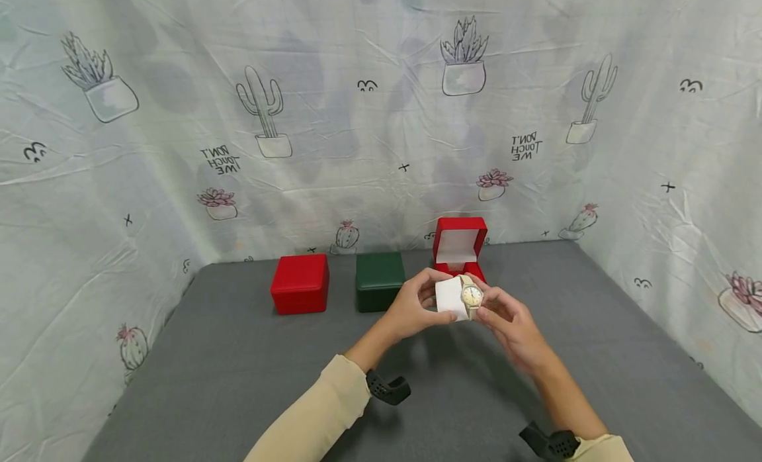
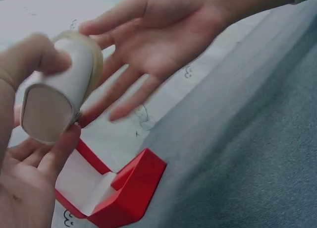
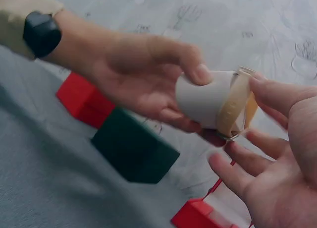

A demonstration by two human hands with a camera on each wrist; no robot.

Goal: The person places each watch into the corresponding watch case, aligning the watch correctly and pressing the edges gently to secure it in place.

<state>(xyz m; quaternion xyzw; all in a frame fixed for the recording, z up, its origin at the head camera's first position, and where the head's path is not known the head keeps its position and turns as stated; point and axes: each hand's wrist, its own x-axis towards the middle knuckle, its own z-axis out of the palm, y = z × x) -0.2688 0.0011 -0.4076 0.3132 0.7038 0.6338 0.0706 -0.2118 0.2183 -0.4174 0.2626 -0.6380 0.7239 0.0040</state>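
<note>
My left hand (image 1: pixel 415 311) grips a white watch cushion (image 1: pixel 448 296), thumb on the near side and fingers behind it. Around the cushion's right end sits a wristwatch (image 1: pixel 472 296) with a cream strap and a round, pale dial in a gold-coloured case. My right hand (image 1: pixel 516 331) pinches the watch at its strap between thumb and fingers; its other fingers spread out in the left wrist view. The cushion's flat oval end (image 2: pixel 47 113) shows there too. Just behind both hands stands an open red box (image 1: pixel 460 240) with a white lid lining, its base partly hidden.
A closed red box (image 1: pixel 300 283) and a closed dark green box (image 1: pixel 379 281) stand left of the hands on the grey tabletop (image 1: pixel 238 382). Behind the table hangs a pale cloth (image 1: pixel 333 118) printed with cacti. Each wrist wears a black band (image 1: pixel 388 388).
</note>
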